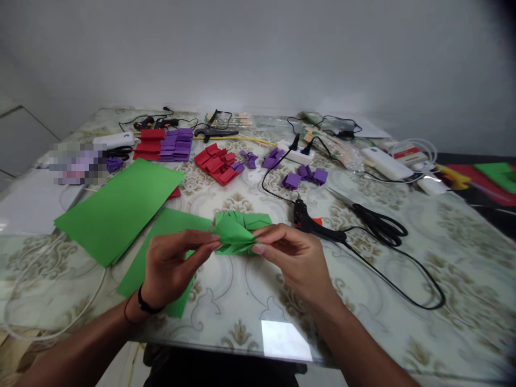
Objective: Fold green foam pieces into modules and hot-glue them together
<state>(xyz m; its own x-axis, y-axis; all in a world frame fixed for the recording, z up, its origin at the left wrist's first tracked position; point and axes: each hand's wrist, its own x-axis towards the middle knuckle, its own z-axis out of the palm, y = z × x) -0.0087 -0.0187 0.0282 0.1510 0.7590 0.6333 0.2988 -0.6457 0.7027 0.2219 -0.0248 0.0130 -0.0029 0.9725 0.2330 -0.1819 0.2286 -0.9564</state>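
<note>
A folded piece of green paper (236, 235) is held between my two hands above the middle of the table. Its left end is pinched by the thumb and fingers of my left hand (171, 263). My right hand (298, 258) grips the right end in the same way. Just behind lies more folded green paper (258, 219), partly covered by the held piece. Flat green sheets (124, 209) are stacked at the left, and another green sheet (177, 226) lies partly under my left forearm and hand.
Right of my hands lie a black glue gun (318, 228) with a looping cord and black-handled scissors (374, 220). Folded red paper (217, 164) and purple pieces (292, 181) sit farther back. A white power strip (296, 154) holds black plugs.
</note>
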